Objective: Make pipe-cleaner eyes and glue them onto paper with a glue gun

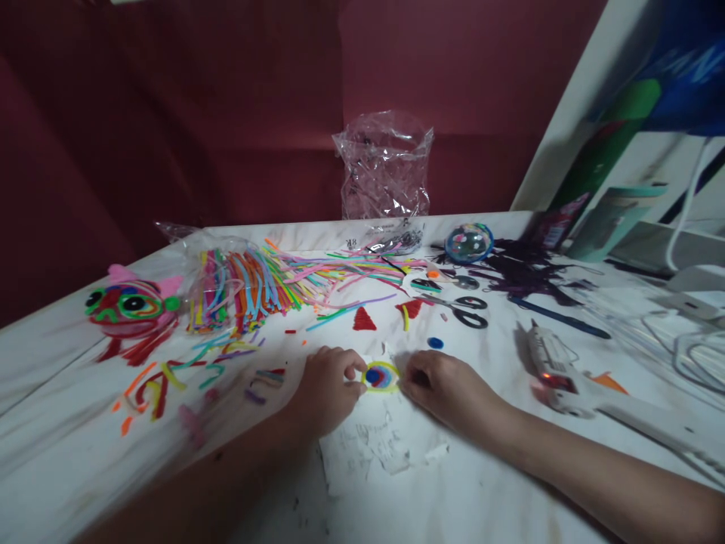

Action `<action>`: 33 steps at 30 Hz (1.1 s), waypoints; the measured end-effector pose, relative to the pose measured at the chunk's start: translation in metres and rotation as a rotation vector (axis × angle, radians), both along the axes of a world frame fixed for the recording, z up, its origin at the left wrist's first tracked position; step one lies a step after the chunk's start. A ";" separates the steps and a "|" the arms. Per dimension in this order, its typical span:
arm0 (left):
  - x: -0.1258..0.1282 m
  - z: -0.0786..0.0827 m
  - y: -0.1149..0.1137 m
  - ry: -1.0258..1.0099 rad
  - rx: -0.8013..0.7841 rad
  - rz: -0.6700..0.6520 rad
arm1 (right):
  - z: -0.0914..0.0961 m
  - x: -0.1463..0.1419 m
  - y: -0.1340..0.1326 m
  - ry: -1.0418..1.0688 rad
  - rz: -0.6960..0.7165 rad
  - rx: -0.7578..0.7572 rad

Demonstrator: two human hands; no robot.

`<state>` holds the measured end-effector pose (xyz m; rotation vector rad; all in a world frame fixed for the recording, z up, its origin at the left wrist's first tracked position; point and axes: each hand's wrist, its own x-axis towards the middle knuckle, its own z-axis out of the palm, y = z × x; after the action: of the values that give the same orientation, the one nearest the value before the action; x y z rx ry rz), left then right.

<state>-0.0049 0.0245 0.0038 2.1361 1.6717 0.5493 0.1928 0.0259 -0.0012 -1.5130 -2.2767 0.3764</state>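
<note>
eye-shaped piece (381,376) — nested ovals in yellow, pale, red and blue; located between the two hands, over a torn paper scrap (368,453) on the white table (481,499); whether it is lifted or laid flat cannot be told. left hand (328,381): finger and thumb closed on the left end. right hand (445,381): curled, the right end apparently pinched at the fingertips. handling, as judged: very light, soft and fuzzy, springy rather than stiff, hardly slippery; easily squeezed out of shape, so best held by the yellow outer rim, at its two ends. containers: one clear plastic bag (223,242), lying at the left, by which bundled coloured stems (252,285) are partly covered, the rest being spilled out beside it; one clear bag (385,170), stood upright at the back, in which no contents can be made out; one transparent dome (469,243), colour-edged, contents uncertain; one pale green box (612,223), at the right — its inside is not shown.
</note>
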 end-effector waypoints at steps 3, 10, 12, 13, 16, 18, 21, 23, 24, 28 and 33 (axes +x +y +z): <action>0.000 0.001 0.000 -0.002 0.001 -0.005 | 0.002 0.001 0.001 -0.020 0.009 0.010; -0.001 0.000 0.001 0.006 0.008 -0.006 | 0.001 0.000 0.005 -0.025 0.027 0.015; -0.001 -0.002 0.002 -0.001 0.017 -0.011 | 0.000 -0.001 0.005 -0.025 0.041 0.024; -0.001 -0.002 0.002 -0.005 0.021 -0.015 | 0.000 -0.001 0.005 -0.023 0.047 0.031; -0.002 -0.003 0.003 -0.018 0.027 -0.022 | -0.001 -0.001 0.004 -0.016 0.066 0.047; -0.002 -0.003 0.002 -0.020 0.026 -0.021 | -0.001 -0.001 0.003 -0.010 0.074 0.052; -0.001 -0.001 0.002 -0.006 0.013 -0.017 | 0.000 -0.002 0.002 0.002 0.083 0.060; -0.001 0.000 0.002 0.002 0.002 -0.017 | 0.000 -0.001 0.001 0.016 0.090 0.072; -0.001 0.001 0.002 0.002 -0.001 -0.018 | 0.000 -0.001 0.001 0.022 0.095 0.079; -0.001 0.000 0.002 -0.006 0.008 -0.016 | -0.002 0.001 0.001 0.026 0.138 0.115; 0.000 -0.001 0.001 0.004 0.014 -0.016 | -0.006 0.002 0.001 -0.067 0.239 0.251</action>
<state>-0.0054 0.0257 0.0025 2.1598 1.6562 0.5536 0.1946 0.0273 -0.0069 -1.1513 -2.4574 0.0980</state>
